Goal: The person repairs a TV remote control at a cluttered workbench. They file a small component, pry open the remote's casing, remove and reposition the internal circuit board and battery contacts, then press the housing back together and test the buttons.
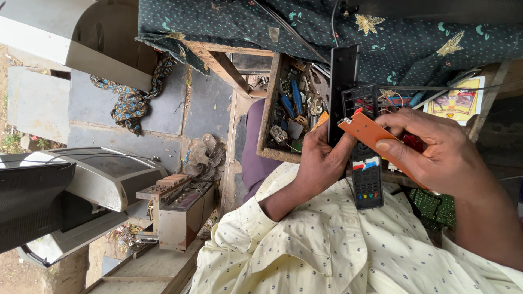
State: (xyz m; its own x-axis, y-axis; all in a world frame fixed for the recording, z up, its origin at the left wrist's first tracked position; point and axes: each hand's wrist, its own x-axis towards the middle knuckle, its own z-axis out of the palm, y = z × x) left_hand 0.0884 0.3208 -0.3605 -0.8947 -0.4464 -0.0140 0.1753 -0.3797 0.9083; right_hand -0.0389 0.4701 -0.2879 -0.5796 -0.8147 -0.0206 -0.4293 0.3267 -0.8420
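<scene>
Nearest the lens: cream dotted shirt sleeve (338, 250) filling the lower frame, both forearms coming out of it.
Left hand (318, 163): curled closed around the black remote control (366, 174), fingers behind it, thumb at its edge; the remote's keypad with coloured buttons faces the camera.
Right hand (441, 149): closed in a pinch on the orange circuit board (368, 130), thumb on top and fingers under its far end.
Circuit board position: tilted, lying across the upper part of the remote and touching it, just in front of the black grid-shaped cover (359, 99).
Black back shell (343, 81): long and upright, standing behind the remote, partly hidden by the left hand.
Wooden tray (269, 109): just beyond the left hand, holding mixed small parts and blue-handled tools.
Cloth: dark patterned fabric (229, 24) draped over the bench above the tray.
Floor side: grey television casing (103, 177) and a bare metal chassis (180, 209), well apart from the hands.
</scene>
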